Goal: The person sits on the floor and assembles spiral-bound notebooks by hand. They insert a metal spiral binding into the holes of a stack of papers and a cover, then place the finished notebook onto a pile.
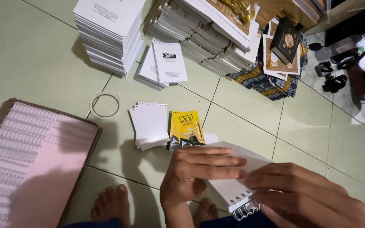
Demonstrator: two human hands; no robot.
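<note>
From above, looking down past the person's bare feet (112, 204) onto the green tiled floor (34, 55), both hands meet over a small white booklet (233, 185) held low in front of the body. The left hand (197, 173) lies on top of it with fingers (216, 162) stretched flat and pointing to the right, pressing the sheets down rather than curling round them. The right hand (307, 196) comes in from the lower right, its fingers closed on the booklet's near right edge, just beside the wire spiral (246, 210) that pokes out of the punched lower edge. The booklet's long axis runs slantwise, from the spiral end close to the body up and away to the right; it sits directly under both hands, with the right hand nearer the binding and the left holding the middle. Just beyond the left hand on the floor lie a yellow cover (186, 128) and, touching it on the left, a small pile of punched white sheets (150, 124). A tape ring (105, 105) lies further left, near a cardboard tray of spiral wires (26, 156). Further off stand tall stacks of white booklets (108, 29), a short stack of bound pads (163, 63) and heaps of printed covers (216, 33).
</note>
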